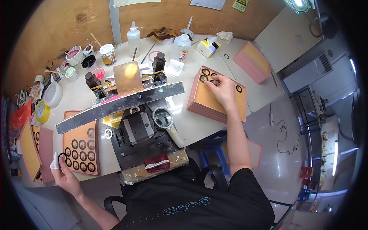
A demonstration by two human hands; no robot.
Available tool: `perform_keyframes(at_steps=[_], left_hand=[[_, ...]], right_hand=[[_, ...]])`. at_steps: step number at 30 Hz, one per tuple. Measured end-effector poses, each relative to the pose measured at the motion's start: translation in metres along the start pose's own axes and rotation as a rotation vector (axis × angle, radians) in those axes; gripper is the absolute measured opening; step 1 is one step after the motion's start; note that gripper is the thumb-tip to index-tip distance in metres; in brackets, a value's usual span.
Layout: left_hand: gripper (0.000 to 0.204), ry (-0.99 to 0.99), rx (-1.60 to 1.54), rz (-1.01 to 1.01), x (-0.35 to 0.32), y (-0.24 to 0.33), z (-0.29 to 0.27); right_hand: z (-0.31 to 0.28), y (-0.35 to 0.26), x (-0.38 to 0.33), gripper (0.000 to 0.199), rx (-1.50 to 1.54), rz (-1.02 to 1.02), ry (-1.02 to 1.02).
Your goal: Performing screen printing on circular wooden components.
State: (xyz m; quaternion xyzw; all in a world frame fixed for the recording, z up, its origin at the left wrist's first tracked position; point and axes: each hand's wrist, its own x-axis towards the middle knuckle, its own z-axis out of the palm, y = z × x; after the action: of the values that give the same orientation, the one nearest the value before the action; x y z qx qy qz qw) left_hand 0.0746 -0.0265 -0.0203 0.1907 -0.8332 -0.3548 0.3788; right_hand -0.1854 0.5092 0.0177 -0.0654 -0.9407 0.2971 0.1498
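Observation:
My left hand [63, 172] is at the table's near left edge. It pinches a small black ring [62, 155] between a white-capped finger and thumb, just left of a pink tray [81, 145] filled with several dark rings. My right hand [222, 88] reaches out over a stack of pink and tan trays [216, 99] at the right. Its fingertips rest on black rings [207, 73] near the stack's far edge. One more ring [239, 89] lies on that tray to the right of the hand.
A small press with a long metal bar [119, 101] and a gold plate [127, 76] stands in the middle, a magnifier [163, 117] beside it. Bottles [133, 36], jars, tape rolls [43, 111] and tissue crowd the back. More pink trays [253, 61] lie far right and at the left edge.

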Motion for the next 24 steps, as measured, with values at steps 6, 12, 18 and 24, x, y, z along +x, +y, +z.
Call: perform_keyframes(at_steps=[6, 12, 18, 24], left_hand=[[0.028, -0.004, -0.003, 0.025, 0.001, 0.005, 0.002], [0.029, 0.016, -0.052, -0.015, 0.000, 0.001, 0.001], [0.029, 0.003, -0.055, -0.044, 0.005, -0.001, 0.002], [0.029, -0.009, -0.050, -0.026, 0.007, 0.001, 0.007]], right_hand=[[0.001, 0.002, -0.001, 0.043, 0.004, -0.004, 0.010], [-0.011, 0.010, -0.009, 0.044, 0.019, 0.007, 0.073], [-0.022, 0.019, -0.018, 0.045, -0.017, 0.078, 0.105], [-0.018, 0.027, -0.017, 0.045, -0.012, 0.081, 0.092]])
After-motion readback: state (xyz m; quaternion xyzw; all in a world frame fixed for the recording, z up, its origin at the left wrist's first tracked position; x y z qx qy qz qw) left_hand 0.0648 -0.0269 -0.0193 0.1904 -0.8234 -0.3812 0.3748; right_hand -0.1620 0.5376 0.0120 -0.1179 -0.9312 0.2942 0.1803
